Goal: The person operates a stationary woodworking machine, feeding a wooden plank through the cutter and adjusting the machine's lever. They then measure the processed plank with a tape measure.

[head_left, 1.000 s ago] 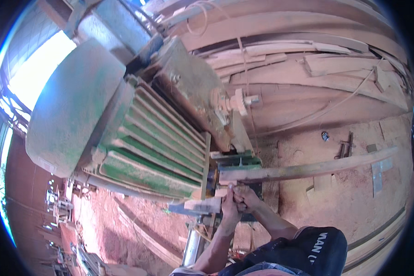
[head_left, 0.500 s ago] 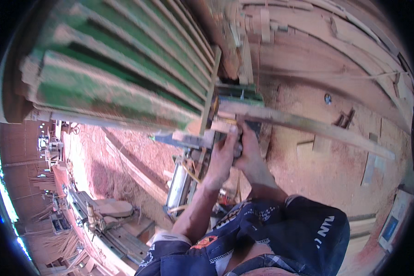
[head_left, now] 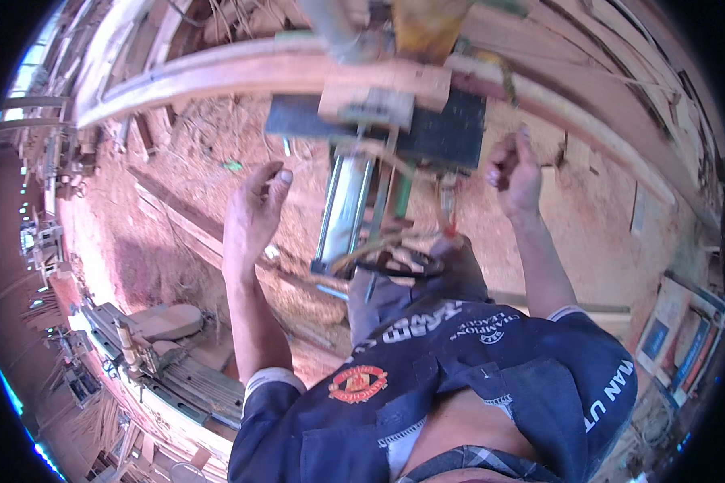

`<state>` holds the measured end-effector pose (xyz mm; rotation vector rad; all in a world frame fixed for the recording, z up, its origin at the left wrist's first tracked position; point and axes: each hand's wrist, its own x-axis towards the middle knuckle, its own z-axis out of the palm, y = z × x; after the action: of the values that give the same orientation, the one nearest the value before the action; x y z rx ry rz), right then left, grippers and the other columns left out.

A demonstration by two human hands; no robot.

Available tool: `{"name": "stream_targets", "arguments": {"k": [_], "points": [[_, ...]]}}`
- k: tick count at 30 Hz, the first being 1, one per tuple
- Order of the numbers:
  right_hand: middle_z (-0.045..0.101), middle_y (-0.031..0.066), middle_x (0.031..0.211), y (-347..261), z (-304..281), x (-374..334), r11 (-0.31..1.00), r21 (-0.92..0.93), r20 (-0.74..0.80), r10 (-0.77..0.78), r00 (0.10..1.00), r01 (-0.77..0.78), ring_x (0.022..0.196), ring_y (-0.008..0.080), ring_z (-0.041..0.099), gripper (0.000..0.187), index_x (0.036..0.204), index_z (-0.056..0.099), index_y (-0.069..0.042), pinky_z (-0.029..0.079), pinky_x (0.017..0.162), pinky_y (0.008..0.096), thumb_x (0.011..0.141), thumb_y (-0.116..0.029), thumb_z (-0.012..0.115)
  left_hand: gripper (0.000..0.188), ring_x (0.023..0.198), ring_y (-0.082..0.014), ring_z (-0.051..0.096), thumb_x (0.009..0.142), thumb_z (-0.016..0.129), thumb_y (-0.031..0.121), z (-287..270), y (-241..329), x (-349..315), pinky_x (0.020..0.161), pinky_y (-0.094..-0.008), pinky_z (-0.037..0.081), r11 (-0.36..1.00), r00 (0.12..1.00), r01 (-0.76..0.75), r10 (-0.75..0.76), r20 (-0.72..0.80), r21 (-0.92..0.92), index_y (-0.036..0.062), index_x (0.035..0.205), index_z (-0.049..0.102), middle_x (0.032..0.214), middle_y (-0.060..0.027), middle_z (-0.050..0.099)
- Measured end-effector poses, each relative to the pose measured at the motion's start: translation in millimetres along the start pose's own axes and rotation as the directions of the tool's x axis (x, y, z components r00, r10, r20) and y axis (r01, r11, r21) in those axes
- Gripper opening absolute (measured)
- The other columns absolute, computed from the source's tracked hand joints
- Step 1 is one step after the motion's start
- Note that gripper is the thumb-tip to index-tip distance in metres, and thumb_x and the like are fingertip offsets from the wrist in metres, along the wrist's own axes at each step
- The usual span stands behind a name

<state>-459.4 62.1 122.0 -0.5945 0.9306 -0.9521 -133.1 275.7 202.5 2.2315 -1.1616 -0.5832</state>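
My left hand (head_left: pixel 258 205) is raised left of a silver cylinder (head_left: pixel 348 201), its fingers loosely bent and holding nothing. On the other side, my right hand (head_left: pixel 515 175) hovers beyond the right end of a dark plate (head_left: pixel 451 133). Its fingers are half curled, the thumb stands apart, and nothing shows in it. Between the hands and farther away, a short wooden block (head_left: pixel 423 84) sits over the plate, in front of a long wooden beam (head_left: pixel 217 79). Neither hand touches the block or beam. The cylinder's rod points at the block.
A blurred yellow machine part (head_left: pixel 431 28) hangs over the beam at the top. Thin hoses (head_left: pixel 379 239) loop beside the cylinder near my body. Another machine (head_left: pixel 177 370) stands at lower left, and a framed panel (head_left: pixel 681 342) lies at right. Wood pieces and sawdust cover the ground.
My hands were together at the machine and are now spread apart to either side. My view has turned; the green slatted stack at upper left is gone from sight.
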Motion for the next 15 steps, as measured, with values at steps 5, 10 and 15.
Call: {"name": "stream_targets", "arguments": {"k": [5,10,15], "points": [[0.052,0.0006,0.068,88.4,-29.8,-131.6,0.750,-0.443,0.225,-0.438,0.871,0.491,0.058,0.0109,0.046,0.037,0.075,0.053,-0.008,0.038,0.053,0.0286,0.103,-0.032,0.061,0.045,0.103,-0.0340,0.074,0.102,0.062,0.039,18.4,-94.2,-58.1,0.090,-0.0431,0.056,0.975,0.977,0.210,-0.211,-0.007,-0.078,0.0008,0.123,0.071,0.109,-0.0223,0.075],[0.068,0.0123,0.097,152.6,-7.0,-186.4,0.006,-0.751,0.623,-0.323,0.712,0.660,0.086,0.0287,0.067,0.034,0.097,0.068,-0.004,0.054,0.074,0.0386,0.084,-0.033,0.081,0.036,0.097,-0.0244,0.075,0.101,0.064,0.032,26.2,-114.5,-63.1,0.084,-0.0375,0.055,0.984,0.978,0.173,-0.167,0.122,-0.048,0.0010,0.119,0.072,0.098,-0.0217,0.076],[0.074,0.0135,0.107,187.7,12.0,-160.9,0.135,-0.824,0.556,0.002,0.831,0.551,0.095,0.0337,0.071,0.042,0.112,0.070,-0.008,0.057,0.080,0.0444,0.083,-0.037,0.082,0.036,0.095,-0.0238,0.074,0.101,0.064,0.031,31.0,-104.9,-0.9,0.085,-0.0359,0.055,0.983,0.999,0.050,-0.048,0.019,-0.176,0.0005,0.120,0.072,0.099,-0.0203,0.075]]}}
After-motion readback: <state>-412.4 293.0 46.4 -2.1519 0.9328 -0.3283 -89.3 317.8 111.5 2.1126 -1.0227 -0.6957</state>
